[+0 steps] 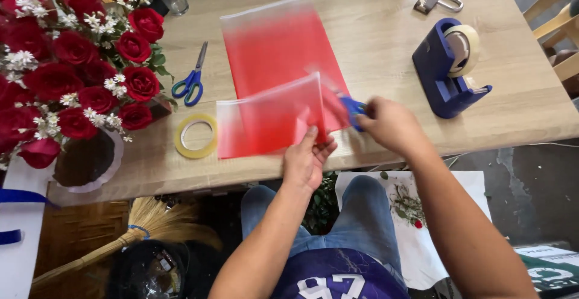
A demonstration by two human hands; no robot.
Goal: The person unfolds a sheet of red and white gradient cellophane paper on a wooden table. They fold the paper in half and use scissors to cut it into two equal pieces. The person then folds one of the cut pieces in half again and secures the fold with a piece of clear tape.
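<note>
Knees and lap: closest to the camera, blue jeans under the near edge of the bench (pixel 386 57); the person sits or stands tight against it so both arms reach the work.
Left hand (pixel 306 161): fingers lie flat and nearly straight, pinching the lower right corner of the smaller red sheet (pixel 268 121) between thumb and fingertips, lifting that edge off the wood so it stays taut.
Right hand (pixel 389 124): curled closed around a small blue tool (pixel 353 109), seemingly a cutter, though the blade is hidden; its tip meets the right edge of the sheet.
Smaller red sheet: at the bench's front edge, translucent, red fading to clear at its left side; long axis runs left to right, tilted slightly up toward the right.
Larger red sheet (pixel 274 45): flat behind it, partly overlapped, long axis running away from the person, clear end farthest.
Tape roll (pixel 196 136): yellow, lying flat just left of the small sheet, within easy reach.
Scissors (pixel 192 77): blue handles toward the person, blades pointing away.
Tape dispenser (pixel 449 66): blue, to the right, cutting end facing the near edge.
Roses (pixel 72 63): red bouquet filling the left end.
</note>
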